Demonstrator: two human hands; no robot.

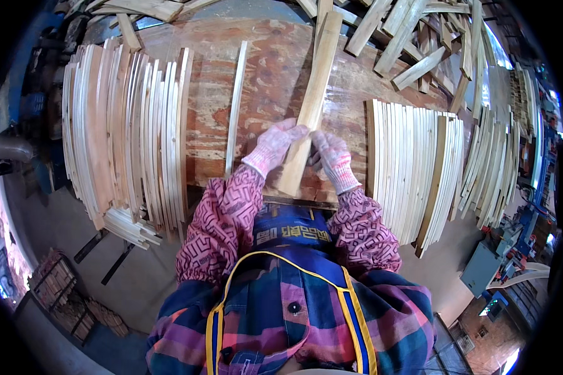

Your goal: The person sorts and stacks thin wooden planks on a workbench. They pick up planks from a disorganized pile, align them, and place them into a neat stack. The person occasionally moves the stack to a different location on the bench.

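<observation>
A long, pale wooden board (319, 72) lies slanted in front of me, its near end close to the table's front edge. My left hand (273, 149), in a whitish knitted glove, grips its left edge, thumb and fingers closed on the wood. From the other side my right hand (331, 154), gloved the same way, has its fingers bent in against the board's right edge; their tips are partly hidden. Left of my left hand, a single narrow slat (236, 103) lies apart on the worn plywood tabletop (213, 81).
Rows of slats stand side by side at the left (122, 131) and right (406, 169). Loose boards (413, 37) are heaped at the far right, and more lie at the far left. Further slats (491, 165) stand beyond the right row. A grey-green machine box (481, 269) is at lower right.
</observation>
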